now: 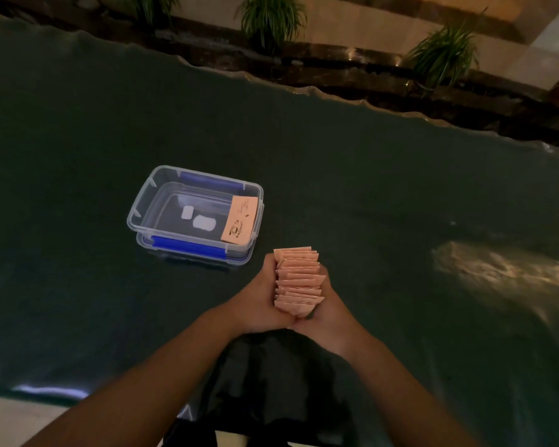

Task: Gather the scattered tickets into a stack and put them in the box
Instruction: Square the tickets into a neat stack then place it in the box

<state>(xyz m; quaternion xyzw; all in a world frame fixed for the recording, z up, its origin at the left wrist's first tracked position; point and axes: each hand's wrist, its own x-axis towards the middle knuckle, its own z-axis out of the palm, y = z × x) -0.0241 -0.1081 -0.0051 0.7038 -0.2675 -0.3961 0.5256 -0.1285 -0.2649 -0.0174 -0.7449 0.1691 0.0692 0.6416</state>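
A bunch of pink tickets (299,280) stands on edge on the dark green tabletop, fanned unevenly. My left hand (260,301) presses it from the left and my right hand (328,312) from the right, so both hands grip the stack between them. A clear plastic box (142,204) with blue clips sits just up and left of the hands. One pink ticket (240,220) with a printed coffee-cup mark leans against the box's right inner wall.
The box rests on its clear lid (191,250). The table's far edge (304,88) runs along a dark ledge with potted plants (271,17). A bright reflection (497,266) lies on the table to the right. The near table edge is at lower left.
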